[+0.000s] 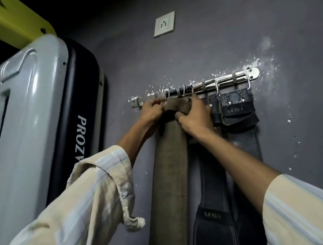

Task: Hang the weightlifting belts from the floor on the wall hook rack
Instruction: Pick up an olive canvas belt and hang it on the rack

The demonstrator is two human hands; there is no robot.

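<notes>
While both arms reach up the grey wall, here is how it stands:

Step in hand: hooking the olive-brown belt (168, 163) onto the hook rack (223, 81); I judge this the hanging step itself, not yet finished, since both hands are on the belt's top end.

Left hand (151, 111): clenched on the left side of the belt's folded top, knuckles just under the rail, fingers pressed up near the left-hand hooks.

Right hand (196, 116): gripping the right side of that same folded end, thumb across the front of the webbing, fingertips up by a hook.

Where the belt is: top end bunched right at the rail between the two hands, the long strap hanging straight down the wall below them. Whether its buckle or loop is over a hook already, I can't tell; the hands cover it.

Neighbours: a black belt (215, 208) hangs just right of the olive one, partly behind the right forearm, and another black belt (236, 109) hangs from the right-hand hooks with its buckle showing.

Also there: a wall socket (164, 24) above the rack, a grey machine housing (30, 121) to the left.

Next move calls for: seating the loop fully over a hook, then easing the grip slowly to test it holds.

Risk: let go early and the heavy strap could slide off.
</notes>
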